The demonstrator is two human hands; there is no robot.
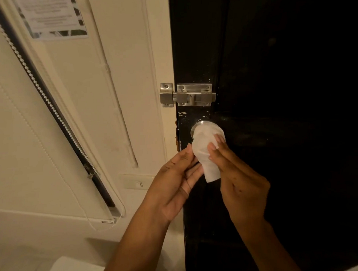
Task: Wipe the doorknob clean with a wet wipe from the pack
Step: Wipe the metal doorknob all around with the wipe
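A white wet wipe (205, 148) is draped over the round metal doorknob (198, 124) on the black door (284, 91); only the knob's upper metal rim shows. My right hand (236, 174) presses its fingertips on the wipe from the right side. From the left, my left hand (175, 182) touches the wipe's hanging lower part with thumb and fingers. The wipe pack is not in view.
A steel slide bolt (188, 95) sits just above the knob, bridging door and cream frame. To the left are a white wall, a light switch (138, 183), a window blind with its cord (51, 111) and a posted paper notice (54, 18).
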